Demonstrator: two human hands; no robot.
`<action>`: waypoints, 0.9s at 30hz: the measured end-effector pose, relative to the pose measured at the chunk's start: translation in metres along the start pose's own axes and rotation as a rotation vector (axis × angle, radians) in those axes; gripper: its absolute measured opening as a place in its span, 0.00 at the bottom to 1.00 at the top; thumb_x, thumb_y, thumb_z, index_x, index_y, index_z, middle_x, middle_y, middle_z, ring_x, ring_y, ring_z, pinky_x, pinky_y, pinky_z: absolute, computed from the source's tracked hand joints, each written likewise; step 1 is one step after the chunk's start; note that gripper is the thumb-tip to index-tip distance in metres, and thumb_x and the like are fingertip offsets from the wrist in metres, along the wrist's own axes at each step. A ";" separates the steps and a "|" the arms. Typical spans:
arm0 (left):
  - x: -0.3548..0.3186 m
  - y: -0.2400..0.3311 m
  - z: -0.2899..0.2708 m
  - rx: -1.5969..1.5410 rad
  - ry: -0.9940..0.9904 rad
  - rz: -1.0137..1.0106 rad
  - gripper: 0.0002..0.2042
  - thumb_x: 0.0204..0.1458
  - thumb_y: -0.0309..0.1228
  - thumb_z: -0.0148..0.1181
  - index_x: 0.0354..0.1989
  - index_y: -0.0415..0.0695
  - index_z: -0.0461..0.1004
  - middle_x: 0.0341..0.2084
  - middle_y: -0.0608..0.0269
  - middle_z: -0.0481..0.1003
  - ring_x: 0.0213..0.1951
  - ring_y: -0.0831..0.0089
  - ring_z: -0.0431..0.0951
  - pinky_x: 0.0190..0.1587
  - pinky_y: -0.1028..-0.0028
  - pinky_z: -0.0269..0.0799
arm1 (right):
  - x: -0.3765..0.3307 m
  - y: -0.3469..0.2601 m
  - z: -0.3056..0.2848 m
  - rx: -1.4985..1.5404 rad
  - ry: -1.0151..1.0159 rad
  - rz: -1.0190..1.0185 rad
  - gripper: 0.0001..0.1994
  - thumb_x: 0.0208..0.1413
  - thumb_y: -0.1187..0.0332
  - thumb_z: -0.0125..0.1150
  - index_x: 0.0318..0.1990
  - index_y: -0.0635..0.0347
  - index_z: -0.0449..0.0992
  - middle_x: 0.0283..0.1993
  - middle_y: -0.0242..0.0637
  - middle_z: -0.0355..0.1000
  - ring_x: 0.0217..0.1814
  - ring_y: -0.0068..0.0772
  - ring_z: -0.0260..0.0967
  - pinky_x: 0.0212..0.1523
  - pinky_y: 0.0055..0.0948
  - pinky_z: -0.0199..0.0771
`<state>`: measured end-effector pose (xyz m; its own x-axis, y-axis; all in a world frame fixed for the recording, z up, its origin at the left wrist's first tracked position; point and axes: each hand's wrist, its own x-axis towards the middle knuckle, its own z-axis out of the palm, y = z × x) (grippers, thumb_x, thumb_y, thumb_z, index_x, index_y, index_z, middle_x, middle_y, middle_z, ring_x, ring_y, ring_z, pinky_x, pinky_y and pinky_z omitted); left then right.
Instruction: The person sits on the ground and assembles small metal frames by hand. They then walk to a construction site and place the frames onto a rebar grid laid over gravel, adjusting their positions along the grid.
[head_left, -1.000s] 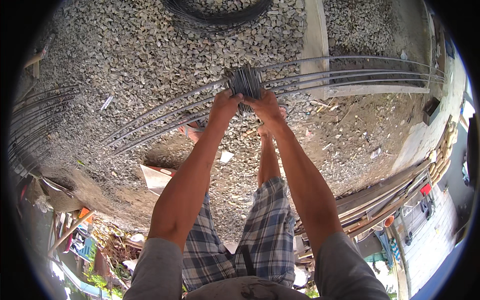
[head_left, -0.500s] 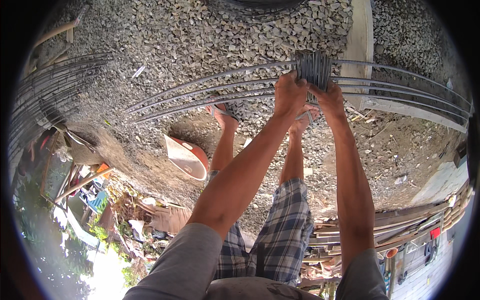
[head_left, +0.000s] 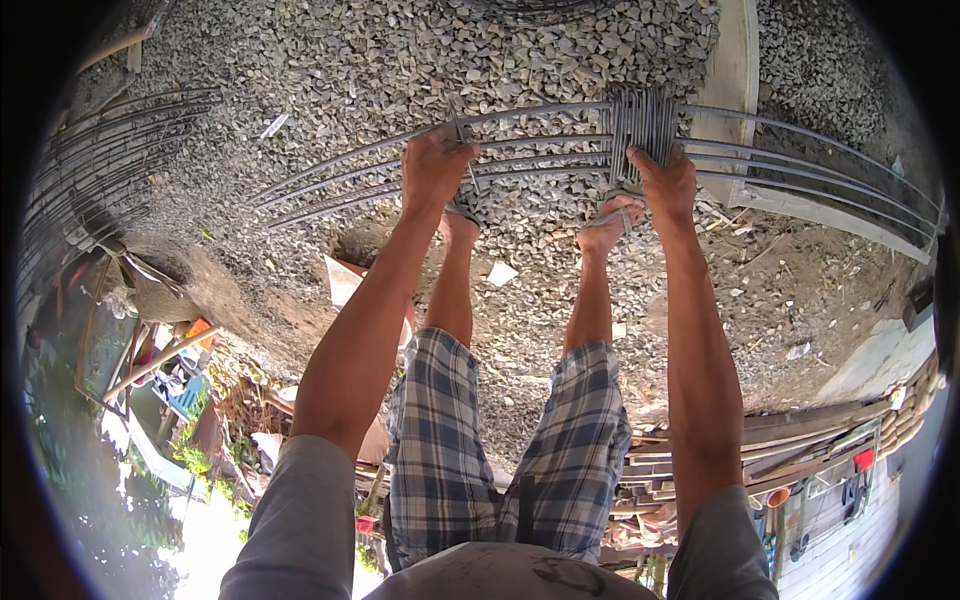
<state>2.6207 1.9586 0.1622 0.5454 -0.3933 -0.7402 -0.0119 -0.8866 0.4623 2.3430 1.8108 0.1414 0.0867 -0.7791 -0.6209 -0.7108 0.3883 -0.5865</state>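
Several long steel bars (head_left: 540,145) run across in front of me, raised over the gravel. A dense bundle of wire stirrups (head_left: 643,125) is threaded around them, right of the middle. My right hand (head_left: 665,183) grips the near right side of this bundle, thumb toward me and the other fingers mostly hidden. Further left along the bars, my left hand (head_left: 433,168) is closed on a single stirrup (head_left: 470,165), which stands upright around the bars, apart from the bundle. My fingers hide part of that stirrup. The bars between both hands carry no other stirrups.
My sandalled feet (head_left: 610,222) stand just behind the bars. Beside my left arm lies a cut plastic container (head_left: 343,282). At far left is a stack of rebar frames (head_left: 120,140); a concrete edge (head_left: 732,75) lies to the right, stacked planks (head_left: 790,440) at lower right.
My left hand has left the bundle and slid left along the bars with one stirrup. My right hand stays at the bundle, and my left leg has shifted slightly.
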 end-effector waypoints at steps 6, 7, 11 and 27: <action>0.017 -0.006 -0.023 0.159 -0.054 -0.047 0.16 0.50 0.32 0.70 0.44 0.35 0.82 0.26 0.60 0.82 0.25 0.77 0.80 0.33 0.76 0.78 | -0.004 -0.005 0.005 -0.286 0.157 -0.079 0.22 0.48 0.57 0.71 0.40 0.71 0.78 0.31 0.52 0.78 0.34 0.53 0.78 0.40 0.45 0.75; 0.017 -0.006 -0.021 0.138 -0.039 -0.059 0.16 0.50 0.33 0.70 0.44 0.35 0.82 0.26 0.60 0.82 0.26 0.77 0.81 0.33 0.76 0.78 | -0.002 -0.001 0.004 -0.371 0.209 -0.118 0.23 0.47 0.56 0.71 0.39 0.71 0.78 0.32 0.53 0.78 0.36 0.55 0.78 0.41 0.46 0.74; 0.016 -0.014 -0.022 0.089 0.022 -0.103 0.18 0.50 0.34 0.70 0.46 0.36 0.83 0.26 0.58 0.83 0.28 0.75 0.84 0.35 0.74 0.79 | -0.006 -0.007 -0.003 -0.345 0.115 -0.080 0.24 0.47 0.53 0.72 0.39 0.70 0.79 0.33 0.54 0.78 0.40 0.59 0.77 0.44 0.48 0.73; 0.034 -0.028 -0.024 0.334 0.090 0.130 0.20 0.48 0.43 0.68 0.49 0.48 0.84 0.25 0.50 0.81 0.31 0.60 0.82 0.44 0.64 0.75 | 0.001 0.005 -0.016 -0.377 0.085 0.011 0.29 0.46 0.48 0.73 0.50 0.61 0.81 0.43 0.52 0.81 0.47 0.53 0.79 0.48 0.44 0.76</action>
<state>2.6595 1.9760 0.1359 0.5930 -0.4977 -0.6330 -0.3508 -0.8673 0.3533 2.3286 1.8041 0.1464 0.0311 -0.8201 -0.5713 -0.9197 0.2004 -0.3377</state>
